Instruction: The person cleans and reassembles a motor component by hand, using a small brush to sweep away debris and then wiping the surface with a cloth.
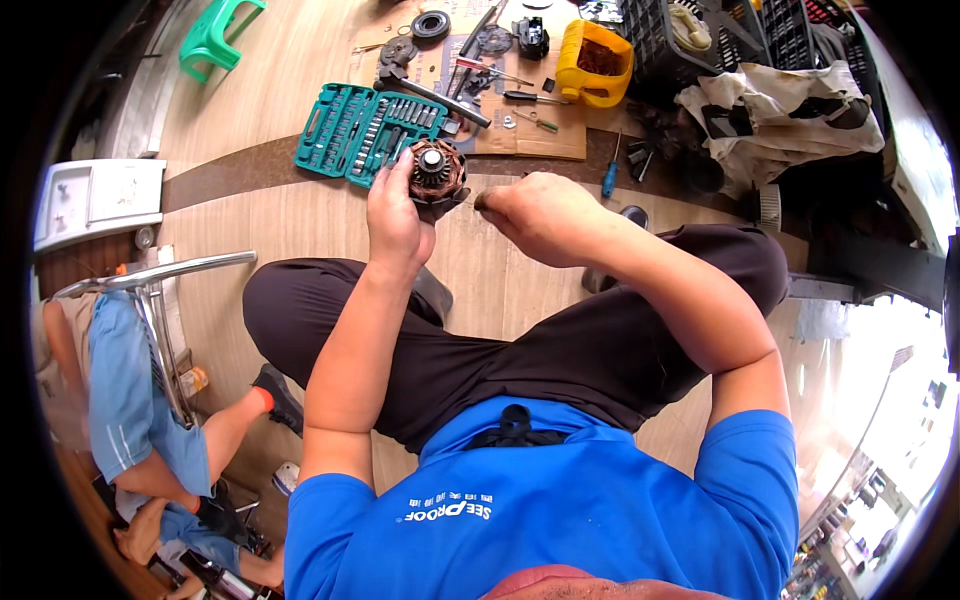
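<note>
My left hand (398, 215) is closed round a round metal motor part (450, 172) with copper windings and a pale central hub, held upright over the floor beside an open teal socket set case (325, 135). Just right of that part, my right hand (540, 215) is closed in a pinch on a small dark object (483, 200) too small and hidden to name, with a short gap between it and the motor part.
Cardboard (560, 140) bears loose parts, screwdrivers and a cut yellow jug (610, 55). Black crates (655, 35), a draped cloth (770, 105) and a blue screwdriver (611, 165) lie right. A green stool (205, 40) is upper left. People (130, 400) sit lower left.
</note>
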Available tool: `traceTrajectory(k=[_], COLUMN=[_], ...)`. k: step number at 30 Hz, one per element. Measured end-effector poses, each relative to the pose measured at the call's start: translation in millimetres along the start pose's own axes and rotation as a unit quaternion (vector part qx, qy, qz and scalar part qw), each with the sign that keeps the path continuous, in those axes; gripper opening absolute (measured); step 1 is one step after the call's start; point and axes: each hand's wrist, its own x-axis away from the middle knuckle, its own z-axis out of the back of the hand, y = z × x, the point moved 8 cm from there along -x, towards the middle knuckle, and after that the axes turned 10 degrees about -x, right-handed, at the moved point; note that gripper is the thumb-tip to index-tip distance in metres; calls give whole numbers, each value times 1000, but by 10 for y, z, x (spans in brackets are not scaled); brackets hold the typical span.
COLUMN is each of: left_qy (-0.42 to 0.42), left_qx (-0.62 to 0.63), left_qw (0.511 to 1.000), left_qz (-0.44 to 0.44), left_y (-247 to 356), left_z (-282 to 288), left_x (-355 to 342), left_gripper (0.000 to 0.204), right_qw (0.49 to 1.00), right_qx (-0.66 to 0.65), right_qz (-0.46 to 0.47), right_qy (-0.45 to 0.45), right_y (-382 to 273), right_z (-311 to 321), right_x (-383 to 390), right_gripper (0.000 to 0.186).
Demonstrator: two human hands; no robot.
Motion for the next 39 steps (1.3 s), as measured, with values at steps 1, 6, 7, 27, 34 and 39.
traceTrajectory(k=[1,6,7,27,34,39], left_qy=[-13,-35,-30,-47,-49,-62], left_qx=[5,44,53,202,221,233], left_qw=[1000,997,996,977,974,970], left_qz=[6,54,64,50,33,27], left_y=[-23,-48,-50,115,234,281], left_z=[14,-13,-18,89,36,22], left_x=[-19,-27,-21,-59,-10,-11], left_gripper=[31,34,34,44,45,48], right_qw=[1000,999,999,995,962,925], right_qx=[-2,-8,-11,-87,-269,-362], right_qz=[-1,-5,2,36,4,-68], right_qy=[14,35,31,-22,-54,-89], right_y=[9,54,53,-10,14,44], right_z=[40,147,111,-89,21,117], right_x=[-4,-12,-9,3,40,98], right_gripper=[25,24,24,25,25,23])
